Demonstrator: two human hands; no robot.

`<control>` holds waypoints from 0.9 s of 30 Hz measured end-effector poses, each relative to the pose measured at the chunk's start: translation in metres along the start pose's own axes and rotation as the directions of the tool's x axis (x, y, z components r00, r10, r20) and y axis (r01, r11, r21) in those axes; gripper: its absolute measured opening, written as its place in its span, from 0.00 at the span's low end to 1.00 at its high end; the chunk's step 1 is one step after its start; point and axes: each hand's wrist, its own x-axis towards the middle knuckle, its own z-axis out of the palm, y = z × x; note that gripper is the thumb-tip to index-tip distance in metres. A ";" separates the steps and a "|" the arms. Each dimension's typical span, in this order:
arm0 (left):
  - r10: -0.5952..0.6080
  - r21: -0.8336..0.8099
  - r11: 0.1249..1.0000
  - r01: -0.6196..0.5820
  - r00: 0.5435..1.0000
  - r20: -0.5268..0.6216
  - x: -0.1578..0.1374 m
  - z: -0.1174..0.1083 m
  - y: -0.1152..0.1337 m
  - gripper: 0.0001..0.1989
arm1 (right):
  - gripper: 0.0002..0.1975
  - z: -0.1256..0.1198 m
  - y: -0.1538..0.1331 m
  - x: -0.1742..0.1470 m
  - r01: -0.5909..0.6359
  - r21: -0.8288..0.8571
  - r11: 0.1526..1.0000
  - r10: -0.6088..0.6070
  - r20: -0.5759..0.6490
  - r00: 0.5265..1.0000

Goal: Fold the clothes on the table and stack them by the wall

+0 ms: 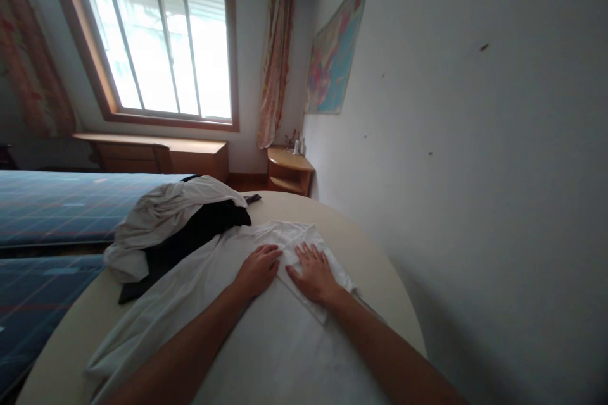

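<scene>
1. The right hand (312,275) lies flat, fingers spread, gripping nothing; the left hand (259,270) rests with curled fingers, whether pinching I cannot tell.
2. Beneath both, the white shirt (280,348) lies on the round table (358,247).
3. On the table's far left: crumpled garments (164,205).
4. Beyond the table: corner shelf (287,159).

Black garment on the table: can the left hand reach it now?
Probably yes: only the white garment lies between the left hand and the uncovered side of the black garment.

Legible text, labels, brands or numbers: 0 found, the wall map (336,54) at upper centre of the frame being too blurred to read.
</scene>
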 end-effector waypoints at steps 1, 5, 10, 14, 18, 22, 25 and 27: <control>-0.001 0.009 1.000 0.001 1.000 0.009 0.000 0.000 0.000 0.18 | 0.38 -0.001 0.004 -0.006 0.026 0.006 1.000 -0.026 0.013 1.000; 0.005 0.062 0.998 -0.009 0.998 0.057 -0.002 -0.002 0.003 0.20 | 0.38 -0.010 0.023 -0.021 0.050 0.013 0.999 -0.050 0.016 0.999; -0.007 0.135 0.991 -0.015 0.987 0.158 -0.009 -0.001 0.012 0.30 | 0.38 -0.014 0.035 -0.025 0.030 0.013 0.999 -0.030 0.014 0.999; -0.043 0.167 0.986 0.001 0.969 0.243 -0.009 0.000 0.016 0.32 | 0.39 -0.013 0.037 -0.022 0.017 -0.001 1.000 -0.017 0.029 0.999; -0.055 0.179 0.984 0.008 0.965 0.258 -0.005 0.001 0.018 0.32 | 0.41 -0.013 0.038 -0.017 0.002 -0.008 1.000 -0.002 0.035 0.999; -0.027 0.148 0.989 -0.011 0.967 0.255 0.003 0.004 0.019 0.32 | 0.40 -0.017 0.042 -0.014 -0.017 -0.027 0.999 0.018 0.038 0.999; -0.066 0.153 0.987 0.040 0.984 0.163 0.016 0.006 0.014 0.28 | 0.40 -0.019 0.048 -0.014 -0.020 -0.056 0.998 0.023 0.045 0.999; -0.188 0.209 0.961 0.181 0.982 0.016 0.026 0.006 0.006 0.25 | 0.40 -0.021 0.054 -0.014 -0.019 -0.064 0.998 0.022 0.047 0.999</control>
